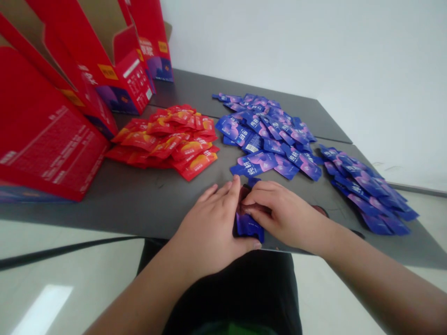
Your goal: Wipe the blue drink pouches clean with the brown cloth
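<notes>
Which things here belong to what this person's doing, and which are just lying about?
Seem involved:
- left hand
- right hand
- purple sachet
- brown item (partly hidden)
- matching purple pile
- right-side purple stack

Untouched, seemingly just lying about:
- red sachets
- red boxes

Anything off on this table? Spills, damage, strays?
Possibly one thing: a dark brown patch on the table beside the right hand, partly hidden. It matches neither the red packets nor the purple packets; too blurred to tell object from stain. Nothing else stands out.
</notes>
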{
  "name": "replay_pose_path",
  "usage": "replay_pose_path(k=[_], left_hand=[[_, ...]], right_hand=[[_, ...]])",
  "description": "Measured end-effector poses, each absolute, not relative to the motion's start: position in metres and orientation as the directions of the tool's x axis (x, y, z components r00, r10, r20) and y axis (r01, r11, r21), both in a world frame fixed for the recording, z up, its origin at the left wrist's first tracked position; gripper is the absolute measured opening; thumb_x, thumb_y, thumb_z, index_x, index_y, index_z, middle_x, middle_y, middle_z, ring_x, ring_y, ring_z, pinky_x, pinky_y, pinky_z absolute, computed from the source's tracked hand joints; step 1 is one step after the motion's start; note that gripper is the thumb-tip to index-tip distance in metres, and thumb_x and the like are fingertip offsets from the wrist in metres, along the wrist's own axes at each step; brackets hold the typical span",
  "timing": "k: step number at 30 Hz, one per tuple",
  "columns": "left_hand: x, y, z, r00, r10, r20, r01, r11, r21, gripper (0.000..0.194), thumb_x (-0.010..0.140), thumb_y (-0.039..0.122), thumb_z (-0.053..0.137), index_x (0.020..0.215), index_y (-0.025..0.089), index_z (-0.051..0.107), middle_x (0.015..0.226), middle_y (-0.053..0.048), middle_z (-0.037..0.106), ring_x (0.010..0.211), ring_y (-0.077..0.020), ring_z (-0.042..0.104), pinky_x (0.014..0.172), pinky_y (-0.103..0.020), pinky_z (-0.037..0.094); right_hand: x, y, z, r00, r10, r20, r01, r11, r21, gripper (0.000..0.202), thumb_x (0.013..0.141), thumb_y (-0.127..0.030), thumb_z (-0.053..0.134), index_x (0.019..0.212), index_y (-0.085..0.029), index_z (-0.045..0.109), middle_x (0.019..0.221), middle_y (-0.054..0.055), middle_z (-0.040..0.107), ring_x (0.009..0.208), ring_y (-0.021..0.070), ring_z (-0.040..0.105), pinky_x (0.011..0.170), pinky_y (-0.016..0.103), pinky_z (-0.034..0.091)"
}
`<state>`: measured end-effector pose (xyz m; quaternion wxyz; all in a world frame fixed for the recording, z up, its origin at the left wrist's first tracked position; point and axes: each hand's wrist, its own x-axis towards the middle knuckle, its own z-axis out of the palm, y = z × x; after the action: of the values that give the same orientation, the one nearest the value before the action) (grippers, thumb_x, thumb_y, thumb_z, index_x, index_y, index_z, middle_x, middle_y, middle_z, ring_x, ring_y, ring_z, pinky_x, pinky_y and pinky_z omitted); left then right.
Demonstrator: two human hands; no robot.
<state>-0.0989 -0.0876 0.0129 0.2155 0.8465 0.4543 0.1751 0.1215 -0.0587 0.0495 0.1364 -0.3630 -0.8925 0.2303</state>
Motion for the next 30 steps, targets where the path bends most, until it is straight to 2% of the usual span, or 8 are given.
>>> replay_pose_path(k=[8,14,17,20,22,25,30], left_hand=[[-0.099,-0.087,0.014,0.528,0.845,0.085,0.706,-0.493,0.509,0.128,0.08,0.066,0.087,0.171,0.006,0.019,0.174,-0.025,0.036,0.161,-0.0353,0.04,0.135,-0.052,0.025],[-0.099,-0.087,0.016,0.528,0.842,0.106,0.696,-0.501,0.513,0.129,0.081,0.066,0.086,0.172,0.007,0.015,0.175,-0.025,0.036,0.162,-0.0336,0.039,0.135,-0.051,0.025],[-0.099,-0.087,0.014,0.531,0.841,0.108,0.695,-0.504,0.513,0.131,0.081,0.067,0.086,0.172,0.007,0.014,0.174,-0.024,0.037,0.162,-0.0338,0.039,0.135,-0.051,0.025],[-0.099,-0.088,0.012,0.53,0.839,0.124,0.694,-0.513,0.505,0.13,0.082,0.068,0.085,0.172,0.008,0.014,0.175,-0.025,0.034,0.162,-0.0349,0.039,0.134,-0.053,0.028],[-0.099,-0.088,0.01,0.527,0.839,0.135,0.69,-0.516,0.507,0.131,0.082,0.068,0.085,0.172,0.008,0.011,0.174,-0.025,0.036,0.161,-0.0348,0.04,0.134,-0.054,0.029],[-0.099,-0.089,0.009,0.527,0.836,0.15,0.673,-0.519,0.527,0.131,0.084,0.064,0.084,0.172,0.009,0.006,0.171,-0.024,0.043,0.16,-0.0328,0.042,0.133,-0.053,0.03],[-0.099,-0.089,0.01,0.529,0.835,0.154,0.666,-0.521,0.534,0.116,0.087,0.062,0.081,0.17,0.01,0.018,0.17,-0.023,0.045,0.161,-0.0314,0.041,0.134,-0.052,0.027]], right_hand=[[0.126,-0.049,0.048,-0.63,0.766,0.125,0.641,0.604,-0.474,0.013,0.103,-0.015,0.061,0.097,-0.02,0.071,0.099,0.006,0.07,0.094,0.0224,0.064,0.086,0.038,0.05],[0.139,-0.027,0.042,-0.54,0.825,0.164,0.703,0.55,-0.451,0.015,0.1,-0.012,0.063,0.102,-0.021,0.074,0.108,0.006,0.076,0.101,0.0226,0.07,0.092,0.038,0.053],[0.141,-0.024,0.045,-0.475,0.857,0.201,0.734,0.512,-0.447,0.014,0.101,-0.015,0.062,0.103,-0.021,0.075,0.112,0.006,0.078,0.103,0.0245,0.072,0.093,0.041,0.055],[0.136,-0.04,0.059,-0.427,0.879,0.211,0.722,0.472,-0.506,0.014,0.103,-0.019,0.063,0.109,-0.023,0.075,0.116,0.006,0.079,0.105,0.0243,0.072,0.095,0.041,0.055],[0.13,-0.058,0.07,-0.502,0.855,0.127,0.661,0.474,-0.581,0.015,0.102,-0.02,0.065,0.112,-0.025,0.075,0.115,0.004,0.078,0.103,0.0212,0.072,0.092,0.037,0.056],[0.122,-0.082,0.077,-0.674,0.739,-0.02,0.551,0.484,-0.68,0.016,0.101,-0.016,0.066,0.112,-0.026,0.073,0.109,0.0,0.076,0.1,0.0172,0.07,0.089,0.032,0.055],[0.116,-0.092,0.068,-0.706,0.707,-0.032,0.534,0.502,-0.68,0.015,0.104,-0.014,0.064,0.111,-0.024,0.073,0.105,0.001,0.075,0.103,0.0171,0.066,0.095,0.033,0.051]])
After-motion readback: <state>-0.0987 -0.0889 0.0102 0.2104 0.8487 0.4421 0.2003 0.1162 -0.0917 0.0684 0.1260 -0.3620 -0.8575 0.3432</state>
